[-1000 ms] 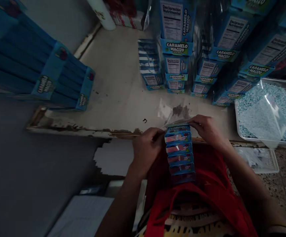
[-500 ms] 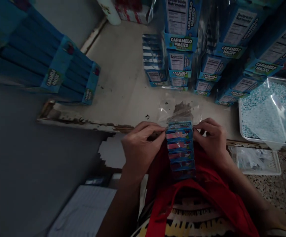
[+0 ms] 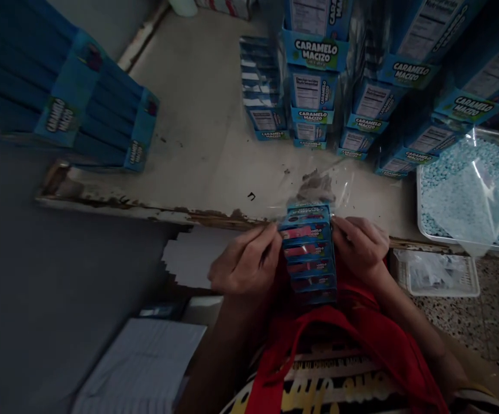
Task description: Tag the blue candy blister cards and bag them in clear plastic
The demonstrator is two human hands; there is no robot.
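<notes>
A stack of small blue candy boxes [image 3: 310, 267] with pink panels stands against the front edge of the table, before my red apron. Clear plastic film [image 3: 341, 185], apparently a bag around the stack, spreads from its top onto the table. My left hand [image 3: 246, 260] is closed, thumb and fingers pinching the film at the stack's upper left side. On the opposite side, my right hand [image 3: 361, 242] pinches the film near the upper right corner. The exact grip at the fingertips is dim and small.
Wrapped stacks of blue candy boxes [image 3: 312, 91] stand at the back and right of the table [image 3: 206, 138]. More blue packs [image 3: 103, 103] lean at left. A metal tray [image 3: 420, 213] holds pale blue candies. Below it sits a white basket [image 3: 469, 282].
The view has shifted slightly. My left hand has turned, its fingers now bunched lower along the stack's left side. My right hand still pinches at the upper right corner.
</notes>
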